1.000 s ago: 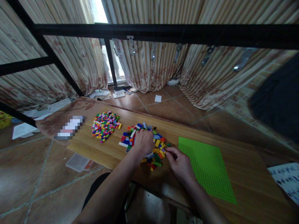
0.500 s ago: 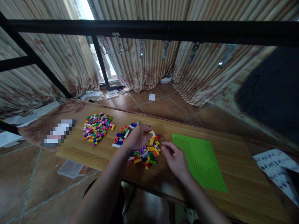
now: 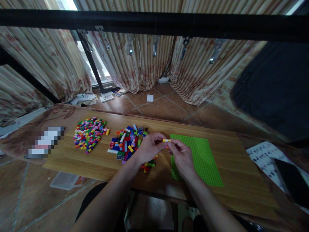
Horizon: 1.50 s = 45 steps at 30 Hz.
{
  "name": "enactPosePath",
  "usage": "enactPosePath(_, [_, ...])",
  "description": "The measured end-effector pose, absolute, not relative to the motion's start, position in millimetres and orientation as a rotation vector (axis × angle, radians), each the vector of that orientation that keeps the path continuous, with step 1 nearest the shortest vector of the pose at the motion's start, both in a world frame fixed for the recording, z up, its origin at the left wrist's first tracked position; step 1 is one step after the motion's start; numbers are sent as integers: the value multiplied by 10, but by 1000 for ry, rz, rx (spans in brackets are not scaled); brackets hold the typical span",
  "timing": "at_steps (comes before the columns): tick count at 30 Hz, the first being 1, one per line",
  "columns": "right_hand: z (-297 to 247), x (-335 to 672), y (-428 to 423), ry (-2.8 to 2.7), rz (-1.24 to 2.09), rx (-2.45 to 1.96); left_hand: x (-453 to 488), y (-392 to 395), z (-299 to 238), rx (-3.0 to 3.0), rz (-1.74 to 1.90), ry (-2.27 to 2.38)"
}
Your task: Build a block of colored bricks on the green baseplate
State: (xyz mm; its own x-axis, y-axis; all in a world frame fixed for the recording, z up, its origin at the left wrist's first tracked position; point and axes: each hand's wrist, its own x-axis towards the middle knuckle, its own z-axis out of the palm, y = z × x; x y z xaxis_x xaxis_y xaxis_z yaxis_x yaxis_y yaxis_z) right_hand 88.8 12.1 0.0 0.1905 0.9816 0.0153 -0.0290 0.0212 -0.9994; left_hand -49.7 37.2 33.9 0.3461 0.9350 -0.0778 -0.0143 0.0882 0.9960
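Observation:
Both my hands meet above the wooden board, between the brick pile and the green baseplate. A small yellow toy brick is pinched between the fingertips of my left hand and my right hand. Something pinkish shows just under it, too small to make out. My left forearm and hand cover part of the mixed pile of larger bricks. The right hand overlaps the left edge of the baseplate, whose studded surface bears no bricks that I can see.
A pile of tiny coloured pieces lies on the left of the wooden board. Beyond it is a blurred-out phone-like object. A printed sheet and a dark device lie at the right. A black rail with hooks crosses above.
My left hand has left the brick pile and moved right to meet my right hand. The yellow brick is now between their fingertips. The view has shifted slightly to the right.

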Motion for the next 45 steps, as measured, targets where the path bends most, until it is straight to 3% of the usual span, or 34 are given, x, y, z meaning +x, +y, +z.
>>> enactPosePath(14, [12, 854, 107, -774, 1132, -1088, -187, 248, 272, 828, 1158, 990])
enactPosePath(27, [107, 908, 99, -449, 1557, -857, -260, 302, 290, 736, 1094, 1035])
enactPosePath(37, [4, 869, 109, -730, 1379, -1038, -250, 277, 232, 970, 1115, 1061])
enactPosePath(45, [38, 903, 118, -551, 1347, -989, -182, 254, 239, 731, 1202, 1002])
